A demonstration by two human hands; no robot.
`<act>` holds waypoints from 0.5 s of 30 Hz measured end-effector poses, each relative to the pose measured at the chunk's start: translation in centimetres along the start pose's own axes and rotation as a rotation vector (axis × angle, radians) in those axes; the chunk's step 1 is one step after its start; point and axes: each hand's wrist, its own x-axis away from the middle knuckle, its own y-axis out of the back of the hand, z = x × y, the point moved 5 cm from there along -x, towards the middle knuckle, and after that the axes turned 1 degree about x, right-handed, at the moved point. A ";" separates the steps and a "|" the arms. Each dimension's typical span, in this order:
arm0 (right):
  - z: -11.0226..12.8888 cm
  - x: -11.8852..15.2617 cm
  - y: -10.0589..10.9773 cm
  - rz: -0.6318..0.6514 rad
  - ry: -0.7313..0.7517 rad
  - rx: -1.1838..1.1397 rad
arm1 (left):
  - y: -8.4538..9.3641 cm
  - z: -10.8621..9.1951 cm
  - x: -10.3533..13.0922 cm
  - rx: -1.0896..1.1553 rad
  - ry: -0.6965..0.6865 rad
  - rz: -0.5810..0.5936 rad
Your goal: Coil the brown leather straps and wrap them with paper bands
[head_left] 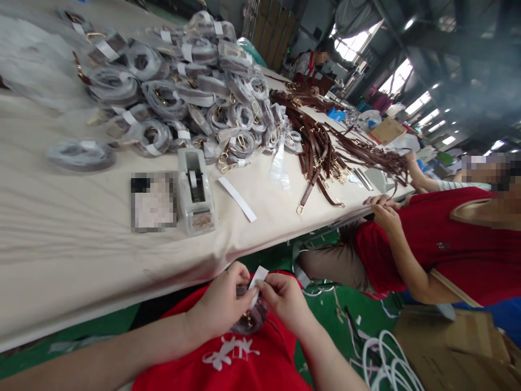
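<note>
Across the left and middle of the frame, see a table (101, 239) draped in smooth, faintly creased cream cloth. From upper left to upper centre, find heaped coils (163, 100), rounded, cloudy with plastic, banded in white. Right of these, see loose brown straps (313, 136), narrow, flat and leathery, with gold-toned clasps. Near the right edge, note a co-worker (443, 244) in red. Left of centre, find a tape dispenser (201, 207), hard, blocky and translucent.

At lower centre, against red clothing, see both hands closed on things: with the left hand (222, 298), grasping the wrapped coil (246, 326) by its upper side, thumb near the paper; with the right hand (287, 304), pinching the white strip (259, 276) between thumb and finger. Expect light weight in the coil, with supple, springy turns apt to loosen and a slick film apt to slide. Best held by the outer rim, turns squeezed together, without crushing. Expect thin, easily creased paper in the strip; best taken by an end or the edges. Lastly, within the coil, see a small gold-toned fitting (249, 315), probably hard and rigid.
</note>
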 end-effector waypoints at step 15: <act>-1.3 -1.6 0.0 0.181 -0.146 -0.200 | 0.0 -0.1 0.4 -0.044 0.012 0.004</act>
